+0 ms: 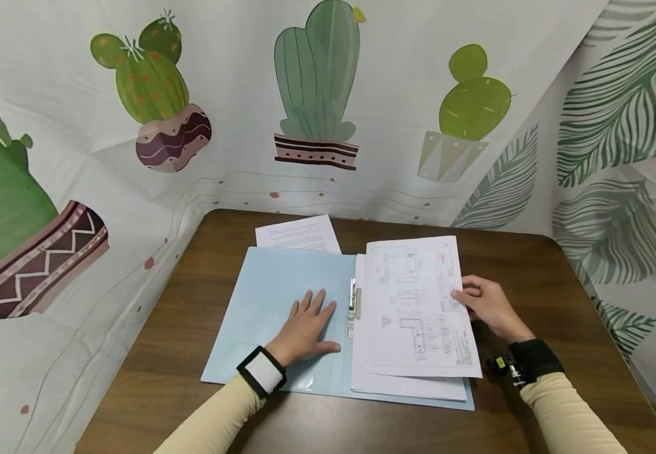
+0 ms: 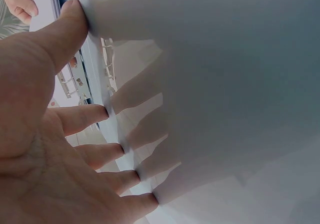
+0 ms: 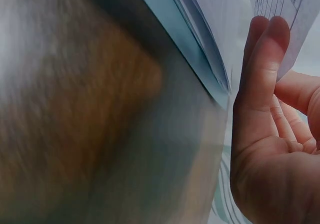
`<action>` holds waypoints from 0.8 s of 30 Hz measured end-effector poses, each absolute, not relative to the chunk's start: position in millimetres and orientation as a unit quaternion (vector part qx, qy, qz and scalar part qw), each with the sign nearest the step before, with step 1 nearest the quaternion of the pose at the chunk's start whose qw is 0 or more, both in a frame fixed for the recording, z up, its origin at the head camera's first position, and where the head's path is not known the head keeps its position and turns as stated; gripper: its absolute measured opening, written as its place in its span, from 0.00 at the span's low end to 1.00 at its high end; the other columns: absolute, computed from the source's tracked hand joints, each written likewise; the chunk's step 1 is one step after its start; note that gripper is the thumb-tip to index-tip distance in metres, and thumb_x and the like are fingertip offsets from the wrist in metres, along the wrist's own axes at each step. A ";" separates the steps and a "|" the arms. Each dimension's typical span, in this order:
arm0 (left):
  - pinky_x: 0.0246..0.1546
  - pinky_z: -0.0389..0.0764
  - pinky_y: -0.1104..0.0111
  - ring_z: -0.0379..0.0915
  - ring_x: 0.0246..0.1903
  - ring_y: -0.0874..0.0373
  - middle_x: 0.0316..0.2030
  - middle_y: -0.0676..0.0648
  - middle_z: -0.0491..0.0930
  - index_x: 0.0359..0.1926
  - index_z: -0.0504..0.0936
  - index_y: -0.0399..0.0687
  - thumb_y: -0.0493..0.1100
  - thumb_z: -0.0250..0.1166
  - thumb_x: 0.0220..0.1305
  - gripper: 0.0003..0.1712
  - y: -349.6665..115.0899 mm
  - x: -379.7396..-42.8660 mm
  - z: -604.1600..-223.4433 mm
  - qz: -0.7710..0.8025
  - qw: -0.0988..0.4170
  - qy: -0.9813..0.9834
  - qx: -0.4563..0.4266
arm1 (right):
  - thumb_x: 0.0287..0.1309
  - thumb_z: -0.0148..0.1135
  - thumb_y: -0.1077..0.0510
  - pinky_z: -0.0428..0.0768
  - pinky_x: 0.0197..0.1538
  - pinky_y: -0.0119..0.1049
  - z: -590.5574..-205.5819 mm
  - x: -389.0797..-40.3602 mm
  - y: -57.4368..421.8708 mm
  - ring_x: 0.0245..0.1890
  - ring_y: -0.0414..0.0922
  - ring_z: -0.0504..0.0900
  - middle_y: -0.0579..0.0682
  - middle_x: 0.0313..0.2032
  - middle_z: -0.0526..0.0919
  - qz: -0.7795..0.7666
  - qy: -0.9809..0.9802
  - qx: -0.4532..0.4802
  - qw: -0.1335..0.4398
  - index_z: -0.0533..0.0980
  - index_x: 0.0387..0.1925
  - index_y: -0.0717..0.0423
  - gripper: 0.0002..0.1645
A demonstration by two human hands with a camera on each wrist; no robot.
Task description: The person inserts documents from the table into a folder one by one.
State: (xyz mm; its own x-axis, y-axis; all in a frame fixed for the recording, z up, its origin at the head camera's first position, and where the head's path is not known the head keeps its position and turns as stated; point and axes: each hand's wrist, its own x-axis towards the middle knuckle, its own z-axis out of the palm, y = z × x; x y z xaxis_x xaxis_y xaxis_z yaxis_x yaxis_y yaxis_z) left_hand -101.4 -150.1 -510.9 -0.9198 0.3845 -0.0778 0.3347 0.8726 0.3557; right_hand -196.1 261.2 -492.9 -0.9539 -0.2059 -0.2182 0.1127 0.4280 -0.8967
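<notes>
A light blue folder (image 1: pixel 274 284) lies spread wide on the table, with a metal clip (image 1: pixel 353 309) along its spine. My left hand (image 1: pixel 305 331) rests with straight, spread fingers on the bare inside of the left cover; in the left wrist view its fingertips (image 2: pixel 95 116) touch the glossy surface. On the right cover lies a stack of white papers (image 1: pixel 413 387). Over it, my right hand (image 1: pixel 489 306) pinches the right edge of a sheet with technical drawings (image 1: pixel 407 309) between thumb and fingers. In the right wrist view, that sheet (image 3: pixel 295 34) rises from the pinch, apart from the folder (image 3: pixel 175 32).
A printed text page (image 1: pixel 299 234) sticks out behind the folder's back edge. The brown wooden table (image 1: pixel 175 315) has rounded far corners. A white cloth (image 1: pixel 237 88) with cactus and leaf prints hangs behind and at the sides.
</notes>
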 end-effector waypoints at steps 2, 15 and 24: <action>0.68 0.56 0.33 0.46 0.76 0.28 0.77 0.31 0.55 0.75 0.68 0.41 0.66 0.74 0.56 0.54 -150.0 -101.7 -510.7 0.168 0.073 0.965 0.188 | 0.72 0.62 0.58 0.86 0.33 0.44 -494.5 -194.8 257.9 0.34 0.50 0.88 0.62 0.44 0.88 -0.535 0.831 -0.027 0.151 0.72 0.63 0.67 0.24; 0.68 0.56 0.32 0.46 0.76 0.28 0.77 0.32 0.56 0.75 0.68 0.42 0.67 0.74 0.56 0.54 -149.6 -103.4 -510.3 0.163 0.070 0.966 0.187 | 0.72 0.63 0.58 0.85 0.29 0.42 -501.2 -187.0 243.2 0.31 0.50 0.86 0.62 0.42 0.88 -0.531 0.832 -0.038 0.155 0.73 0.62 0.64 0.23; 0.68 0.57 0.33 0.47 0.76 0.28 0.77 0.32 0.56 0.75 0.68 0.42 0.67 0.74 0.56 0.54 -149.9 -103.2 -513.2 0.167 0.067 0.966 0.185 | 0.71 0.64 0.59 0.84 0.28 0.42 -506.7 -180.3 242.7 0.30 0.52 0.85 0.61 0.40 0.88 -0.524 0.836 -0.046 0.153 0.74 0.61 0.64 0.22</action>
